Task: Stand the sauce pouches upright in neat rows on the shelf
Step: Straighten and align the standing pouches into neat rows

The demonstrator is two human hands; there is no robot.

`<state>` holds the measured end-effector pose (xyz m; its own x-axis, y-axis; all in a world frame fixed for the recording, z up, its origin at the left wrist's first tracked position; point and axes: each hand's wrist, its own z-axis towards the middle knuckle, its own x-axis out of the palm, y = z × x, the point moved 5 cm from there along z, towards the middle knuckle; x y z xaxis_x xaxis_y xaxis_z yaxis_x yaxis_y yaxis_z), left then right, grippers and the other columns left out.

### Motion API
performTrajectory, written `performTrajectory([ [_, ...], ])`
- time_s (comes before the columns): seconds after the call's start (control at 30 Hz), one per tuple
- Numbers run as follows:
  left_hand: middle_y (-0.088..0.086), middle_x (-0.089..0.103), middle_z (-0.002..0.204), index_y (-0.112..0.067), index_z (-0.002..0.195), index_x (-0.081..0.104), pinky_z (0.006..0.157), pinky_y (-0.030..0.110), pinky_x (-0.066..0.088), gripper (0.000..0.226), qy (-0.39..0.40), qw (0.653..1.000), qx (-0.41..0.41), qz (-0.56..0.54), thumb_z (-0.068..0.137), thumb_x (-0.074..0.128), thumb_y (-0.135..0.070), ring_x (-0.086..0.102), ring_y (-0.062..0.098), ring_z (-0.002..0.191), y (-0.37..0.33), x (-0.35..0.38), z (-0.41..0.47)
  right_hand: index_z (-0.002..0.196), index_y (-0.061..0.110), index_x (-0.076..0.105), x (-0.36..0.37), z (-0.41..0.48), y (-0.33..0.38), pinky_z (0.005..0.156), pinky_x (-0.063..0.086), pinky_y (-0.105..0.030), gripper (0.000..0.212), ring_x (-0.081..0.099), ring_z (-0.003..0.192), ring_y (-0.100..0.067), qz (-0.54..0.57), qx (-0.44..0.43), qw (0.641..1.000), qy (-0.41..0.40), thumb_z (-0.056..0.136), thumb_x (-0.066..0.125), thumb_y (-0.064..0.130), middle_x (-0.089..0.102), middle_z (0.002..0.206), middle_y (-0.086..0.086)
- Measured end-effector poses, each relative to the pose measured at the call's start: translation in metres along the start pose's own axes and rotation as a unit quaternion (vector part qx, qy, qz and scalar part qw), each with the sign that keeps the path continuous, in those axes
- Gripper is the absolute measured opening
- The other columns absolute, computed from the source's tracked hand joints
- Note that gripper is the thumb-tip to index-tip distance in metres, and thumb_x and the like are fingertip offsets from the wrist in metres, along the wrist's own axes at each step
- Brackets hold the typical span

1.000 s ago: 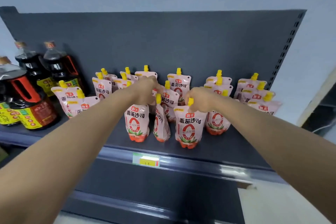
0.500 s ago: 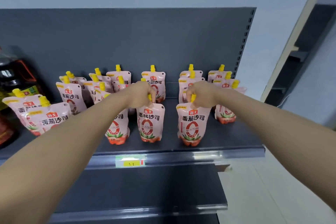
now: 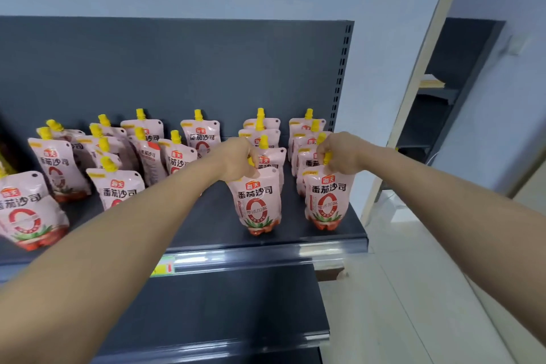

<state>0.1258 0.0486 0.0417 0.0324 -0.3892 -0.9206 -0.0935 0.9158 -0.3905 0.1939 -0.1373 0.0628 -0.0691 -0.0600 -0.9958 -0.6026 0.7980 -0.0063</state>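
- The placing step is judged to be in hand: right of centre in the frame, the centre pouch (image 3: 259, 201) is pinched at its yellow spout by the left hand (image 3: 240, 161), and the end pouch (image 3: 328, 198) by the right hand (image 3: 339, 154), fingers curled round each spout.
- Both are held upright at the front of the shelf (image 3: 206, 233); whether their bases touch it cannot be told.
- Alignment with the rows behind and a gentle release are called for next.
- The leaning pouches (image 3: 26, 210) at the left of the frame are not yet straightened.

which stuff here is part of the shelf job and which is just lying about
Job: left hand gripping front pouch; right hand gripping corner pouch; other pouches; shelf.
Lying about: price label; lower shelf; side-room shelving.
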Motion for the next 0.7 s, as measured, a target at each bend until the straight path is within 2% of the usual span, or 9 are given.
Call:
performTrajectory([
  [0.17,0.004,0.063,0.086,-0.014,0.083,0.066,0.071,0.029,0.043,0.004,-0.005,1.0,-0.012,0.02,0.083,0.069,-0.017,0.059,0.023,0.083,-0.016,0.007,0.005,0.113,0.014,0.065,0.011,0.005,-0.017,0.081,0.042,-0.027,0.025,0.054,0.11,-0.026,0.018,-0.014,1.0,0.005,0.088,0.064,0.013,0.059,0.12,-0.008],
  [0.27,0.006,0.063,0.086,-0.012,0.087,0.068,0.071,0.03,0.045,0.008,0.004,0.999,-0.021,0.027,0.083,0.07,-0.018,0.059,0.024,0.083,-0.023,0.008,0.005,0.112,0.014,0.065,0.016,0.009,-0.021,0.079,0.043,-0.025,0.024,0.055,0.11,-0.026,0.029,-0.024,0.999,0.011,0.089,0.062,0.011,0.06,0.121,-0.009],
  [0.37,0.008,0.066,0.098,-0.011,0.092,0.069,0.076,0.03,0.048,0.011,0.023,0.999,-0.021,0.029,0.083,0.069,-0.016,0.061,0.026,0.093,-0.027,0.009,0.004,0.111,0.013,0.065,0.017,0.012,-0.024,0.078,0.045,-0.023,0.023,0.058,0.111,-0.027,0.052,-0.028,0.998,0.018,0.088,0.064,0.011,0.06,0.122,-0.009],
  [0.5,0.002,0.057,0.104,-0.012,0.104,0.065,0.078,0.027,0.048,0.024,0.042,0.998,-0.017,0.031,0.081,0.07,-0.009,0.055,0.021,0.096,-0.027,0.006,0.001,0.113,0.013,0.064,0.017,0.013,-0.026,0.081,0.048,-0.025,0.027,0.059,0.113,-0.028,0.072,-0.027,0.997,0.021,0.086,0.066,0.011,0.059,0.124,-0.009],
  [0.6,0.001,0.055,0.105,-0.011,0.109,0.062,0.082,0.029,0.048,0.032,0.036,0.999,-0.02,0.021,0.079,0.071,-0.005,0.055,0.022,0.1,-0.023,0.007,-0.001,0.116,0.013,0.064,0.015,0.014,-0.025,0.08,0.046,-0.024,0.029,0.058,0.113,-0.027,0.074,-0.033,0.997,0.012,0.087,0.066,0.011,0.059,0.125,-0.009],
  [0.7,0.001,0.06,0.099,-0.008,0.104,0.065,0.082,0.029,0.05,0.025,0.021,1.0,-0.012,0.015,0.08,0.069,-0.002,0.061,0.025,0.102,-0.018,0.008,-0.002,0.117,0.012,0.065,0.015,0.014,-0.024,0.08,0.044,-0.023,0.029,0.057,0.114,-0.027,0.072,-0.034,0.997,0.007,0.088,0.064,0.01,0.058,0.126,-0.009],
])
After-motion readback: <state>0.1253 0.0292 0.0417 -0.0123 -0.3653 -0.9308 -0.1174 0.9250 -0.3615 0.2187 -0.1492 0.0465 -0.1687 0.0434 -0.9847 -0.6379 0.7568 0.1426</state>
